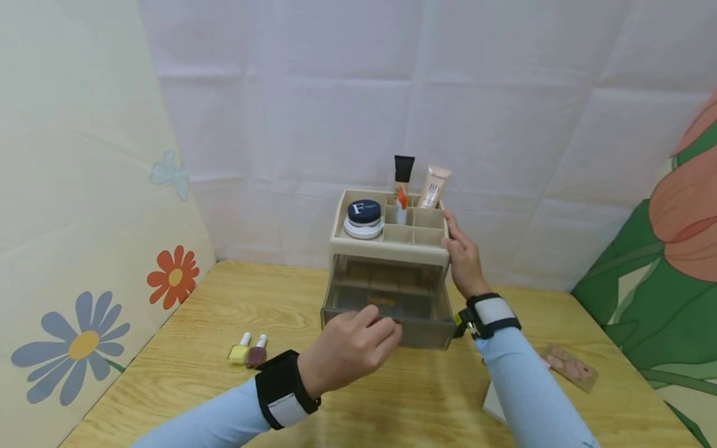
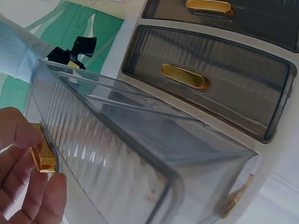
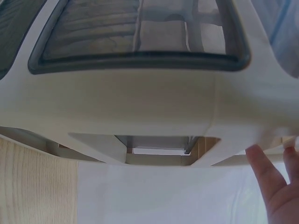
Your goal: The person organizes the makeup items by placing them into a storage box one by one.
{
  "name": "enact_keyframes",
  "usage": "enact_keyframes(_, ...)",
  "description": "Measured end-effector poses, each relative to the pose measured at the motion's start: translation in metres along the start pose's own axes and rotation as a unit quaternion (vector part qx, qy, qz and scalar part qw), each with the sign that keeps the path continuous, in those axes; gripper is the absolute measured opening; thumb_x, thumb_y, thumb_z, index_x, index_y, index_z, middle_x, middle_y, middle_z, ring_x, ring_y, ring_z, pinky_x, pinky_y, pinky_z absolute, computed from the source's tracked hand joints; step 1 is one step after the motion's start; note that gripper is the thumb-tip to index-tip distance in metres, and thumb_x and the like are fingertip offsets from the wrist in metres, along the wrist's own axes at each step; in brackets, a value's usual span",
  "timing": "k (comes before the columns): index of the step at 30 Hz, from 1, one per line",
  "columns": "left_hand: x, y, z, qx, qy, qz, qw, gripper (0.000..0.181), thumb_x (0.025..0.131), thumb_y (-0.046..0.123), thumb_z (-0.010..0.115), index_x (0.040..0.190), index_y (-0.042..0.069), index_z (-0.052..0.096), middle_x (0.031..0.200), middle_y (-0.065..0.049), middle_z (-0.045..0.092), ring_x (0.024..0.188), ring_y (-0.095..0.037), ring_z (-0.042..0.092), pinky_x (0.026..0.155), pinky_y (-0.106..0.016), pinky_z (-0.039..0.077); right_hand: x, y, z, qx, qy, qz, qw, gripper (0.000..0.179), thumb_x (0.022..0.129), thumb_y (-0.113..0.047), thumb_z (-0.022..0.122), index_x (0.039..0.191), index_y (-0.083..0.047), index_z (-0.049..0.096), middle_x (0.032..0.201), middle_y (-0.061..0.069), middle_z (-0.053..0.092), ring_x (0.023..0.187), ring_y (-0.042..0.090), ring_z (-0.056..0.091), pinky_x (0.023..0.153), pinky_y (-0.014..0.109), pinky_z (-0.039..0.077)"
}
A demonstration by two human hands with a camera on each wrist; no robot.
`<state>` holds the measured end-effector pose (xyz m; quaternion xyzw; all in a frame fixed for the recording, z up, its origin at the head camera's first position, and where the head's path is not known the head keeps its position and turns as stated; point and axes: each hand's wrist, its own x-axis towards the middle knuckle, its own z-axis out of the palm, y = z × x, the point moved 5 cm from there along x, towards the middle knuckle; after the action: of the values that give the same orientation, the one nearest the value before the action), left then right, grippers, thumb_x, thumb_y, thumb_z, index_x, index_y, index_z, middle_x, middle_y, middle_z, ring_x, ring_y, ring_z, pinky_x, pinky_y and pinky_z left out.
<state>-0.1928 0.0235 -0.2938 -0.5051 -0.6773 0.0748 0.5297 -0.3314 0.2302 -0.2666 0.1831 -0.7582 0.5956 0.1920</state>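
A cream makeup organizer (image 1: pixel 389 248) with smoky see-through drawers stands in front of me in the head view. My left hand (image 1: pixel 351 348) pinches the gold handle (image 2: pixel 44 151) of its pulled-out drawer (image 2: pixel 112 154). Two other drawers, each with a gold handle, sit closed in the left wrist view; one is the ribbed drawer (image 2: pixel 210 79). My right hand (image 1: pixel 466 261) rests against the organizer's right side near the top, with straight fingers (image 3: pixel 265 170) touching it. On top are a dark-lidded jar (image 1: pixel 364 211), a black-capped tube (image 1: pixel 403 169) and a pink BB cream tube (image 1: pixel 434 186).
Two nail polish bottles, one yellow (image 1: pixel 238 351) and one dark red (image 1: pixel 256 354), lie on the wooden table (image 1: pixel 269 292) at left. At right lie a palette (image 1: pixel 570 367) and a white item (image 1: pixel 495 403) partly hidden by my right sleeve. A white cloth (image 1: pixel 291 124) hangs behind.
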Motion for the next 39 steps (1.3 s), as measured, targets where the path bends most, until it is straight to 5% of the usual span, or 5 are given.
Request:
enact_keyframes(15, -0.005, -0.001, -0.003, 0.001, -0.014, -0.005, 0.9999, 0.033, 0.102, 0.006, 0.044, 0.097, 0.012, 0.076, 0.087, 0.003, 0.065, 0.07, -0.011, 0.052, 0.053, -0.018, 0.04, 0.001, 0.005, 0.003, 0.005, 0.003, -0.013, 0.9999, 0.055, 0.098, -0.007, 0.03, 0.152, 0.001, 0.019, 0.159, 0.014, 0.012, 0.145, 0.026, 0.01, 0.115, 0.043, 0.015)
enact_keyframes(24, -0.004, -0.006, -0.012, -0.048, -0.022, -0.032, 0.9981, 0.028, 0.102, 0.011, 0.046, 0.098, 0.014, 0.074, 0.088, 0.001, 0.062, 0.073, -0.011, 0.055, 0.059, -0.019, 0.045, 0.013, 0.033, -0.002, -0.009, 0.009, -0.009, 0.9999, 0.055, 0.1, -0.014, 0.031, 0.155, -0.013, 0.023, 0.16, 0.004, 0.015, 0.145, 0.019, 0.013, 0.114, 0.044, 0.016)
enact_keyframes(29, -0.003, -0.019, -0.024, -0.107, -0.02, -0.049, 0.9929, 0.009, 0.088, 0.013, 0.066, 0.093, 0.012, 0.073, 0.085, 0.001, 0.061, 0.069, -0.01, 0.055, 0.058, -0.017, 0.046, 0.015, 0.034, -0.002, -0.012, 0.013, -0.015, 0.9997, 0.055, 0.1, -0.015, 0.032, 0.155, -0.013, 0.024, 0.159, 0.001, 0.017, 0.144, 0.018, 0.014, 0.114, 0.043, 0.016)
enact_keyframes(33, -0.006, -0.035, -0.035, -0.153, -0.026, -0.067, 0.9857, 0.012, 0.078, 0.01, 0.074, 0.09, 0.009, 0.071, 0.084, 0.0, 0.061, 0.07, -0.011, 0.056, 0.059, -0.016, 0.047, 0.015, 0.033, -0.004, -0.015, 0.018, -0.021, 0.9995, 0.055, 0.1, -0.014, 0.032, 0.154, -0.012, 0.025, 0.158, 0.002, 0.019, 0.144, 0.018, 0.016, 0.114, 0.041, 0.018)
enact_keyframes(39, -0.022, -0.066, -0.049, -0.191, -0.066, -0.134, 0.9702, 0.024, 0.074, 0.012, 0.081, 0.096, 0.008, 0.071, 0.087, -0.002, 0.062, 0.066, -0.011, 0.056, 0.054, -0.019, 0.047, 0.014, 0.034, -0.006, -0.02, 0.013, -0.014, 0.9996, 0.055, 0.1, -0.014, 0.031, 0.155, -0.016, 0.024, 0.158, 0.003, 0.018, 0.144, 0.018, 0.016, 0.113, 0.044, 0.019)
